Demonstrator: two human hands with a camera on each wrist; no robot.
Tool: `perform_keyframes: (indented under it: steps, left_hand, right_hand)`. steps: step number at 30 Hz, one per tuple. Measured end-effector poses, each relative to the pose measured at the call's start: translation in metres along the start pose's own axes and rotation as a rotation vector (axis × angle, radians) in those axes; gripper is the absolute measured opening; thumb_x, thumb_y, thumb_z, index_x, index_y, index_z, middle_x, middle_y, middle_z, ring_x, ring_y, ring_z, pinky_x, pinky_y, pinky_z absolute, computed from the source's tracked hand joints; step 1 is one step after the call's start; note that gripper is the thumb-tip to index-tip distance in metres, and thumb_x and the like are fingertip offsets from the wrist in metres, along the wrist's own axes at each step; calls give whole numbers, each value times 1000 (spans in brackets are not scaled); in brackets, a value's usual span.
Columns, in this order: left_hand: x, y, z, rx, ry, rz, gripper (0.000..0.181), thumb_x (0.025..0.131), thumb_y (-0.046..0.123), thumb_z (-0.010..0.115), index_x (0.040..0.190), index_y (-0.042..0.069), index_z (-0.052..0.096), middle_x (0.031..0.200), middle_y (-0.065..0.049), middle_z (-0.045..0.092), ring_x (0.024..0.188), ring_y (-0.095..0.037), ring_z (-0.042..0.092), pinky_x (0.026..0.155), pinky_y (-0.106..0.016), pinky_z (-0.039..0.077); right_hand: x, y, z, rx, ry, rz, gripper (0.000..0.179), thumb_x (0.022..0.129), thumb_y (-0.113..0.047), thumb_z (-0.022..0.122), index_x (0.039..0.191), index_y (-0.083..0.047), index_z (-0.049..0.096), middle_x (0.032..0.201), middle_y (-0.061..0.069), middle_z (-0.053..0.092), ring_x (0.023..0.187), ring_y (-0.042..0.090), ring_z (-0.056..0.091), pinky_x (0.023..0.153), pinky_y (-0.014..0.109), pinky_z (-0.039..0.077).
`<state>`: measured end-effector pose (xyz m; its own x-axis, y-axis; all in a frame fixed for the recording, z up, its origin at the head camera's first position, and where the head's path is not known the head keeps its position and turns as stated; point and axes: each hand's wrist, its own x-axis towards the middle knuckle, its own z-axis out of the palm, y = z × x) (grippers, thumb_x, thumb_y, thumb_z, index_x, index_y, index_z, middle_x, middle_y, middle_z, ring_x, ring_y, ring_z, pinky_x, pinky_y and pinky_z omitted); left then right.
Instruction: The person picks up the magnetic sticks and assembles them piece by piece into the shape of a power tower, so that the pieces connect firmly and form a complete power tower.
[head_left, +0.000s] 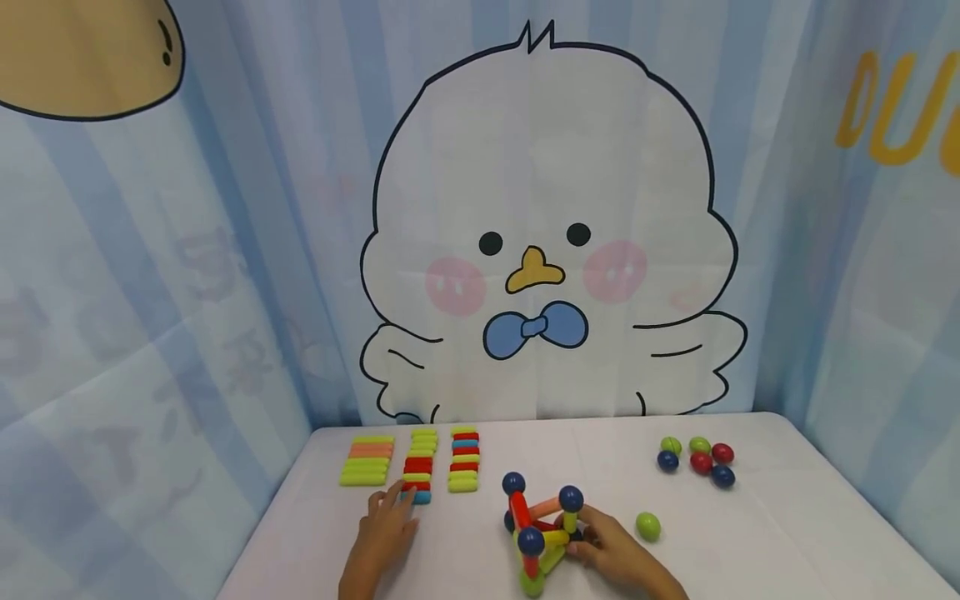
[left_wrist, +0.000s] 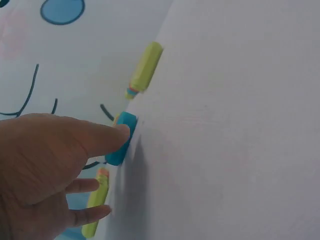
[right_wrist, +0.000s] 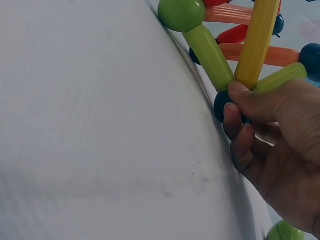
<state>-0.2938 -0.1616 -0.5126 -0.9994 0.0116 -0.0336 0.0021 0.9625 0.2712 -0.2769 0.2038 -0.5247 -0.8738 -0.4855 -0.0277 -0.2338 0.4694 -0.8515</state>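
Observation:
Three columns of short coloured sticks [head_left: 418, 464] lie at the left of the table. My left hand [head_left: 382, 533] reaches over the near end of the middle column, its fingertips at a blue stick [left_wrist: 129, 122]. In the left wrist view the thumb overlaps that stick; in the head view the thumb stands a little apart from it. Toward the front middle stands a toy frame [head_left: 556, 537] built of dark blue and green balls joined by red, yellow, green and orange sticks. My right hand [head_left: 611, 550] pinches its low right corner, with thumb and fingers at a dark blue ball [right_wrist: 221, 106].
A lone green ball [head_left: 648, 526] sits to the right of my right hand. Farther back on the right are several green, red and dark blue balls [head_left: 701, 463]. A curtain [head_left: 540, 375] printed with a cartoon bird hangs behind the white table [head_left: 780, 517].

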Motion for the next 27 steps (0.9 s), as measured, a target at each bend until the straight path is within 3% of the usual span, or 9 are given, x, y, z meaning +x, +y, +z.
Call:
perform_keyframes:
  steps: [5,9,15,18,22,27]
  left_hand:
    - [0,0,5,55,32,19,48,88,21,72,133,8,58,140,-14,44,123,-40,40,91,-61,47]
    - [0,5,0,64,56,-25,44,85,19,75,126,8,62,124,-15,51,113,-35,45,92,-56,49]
    - [-3,7,-1,22,115,-47,28,80,17,80,103,10,66,96,-9,57,83,-22,51,84,-46,55]
    - [-4,8,1,-9,105,-34,22,78,18,81,93,10,66,89,-6,58,76,-19,51,83,-44,56]
    - [-3,11,-1,-179,35,-1,19,81,18,79,95,8,69,86,-3,58,76,-16,51,82,-41,55]
    - [-3,29,-8,-564,11,150,26,88,21,73,107,4,68,93,-2,64,84,-14,57,79,-34,55]
  right_hand:
    - [-3,-1,-2,24,-65,-6,37,93,-21,63,127,-8,53,116,6,62,78,13,58,70,22,48]
    - [-5,-3,-4,30,-88,-19,37,93,-19,63,127,-9,53,115,6,61,80,13,57,70,23,48]
    - [-4,0,-1,72,14,34,37,92,-17,64,124,-2,54,112,11,62,83,17,58,68,27,51]
    - [-3,2,1,116,53,39,37,92,-12,63,126,1,53,118,17,60,84,19,60,64,28,54]
    - [-3,2,3,136,57,40,38,91,-10,63,126,2,54,121,21,58,85,20,61,63,29,55]
    - [-2,-1,1,80,34,15,33,91,-14,65,121,-3,57,117,14,63,89,18,62,78,40,55]
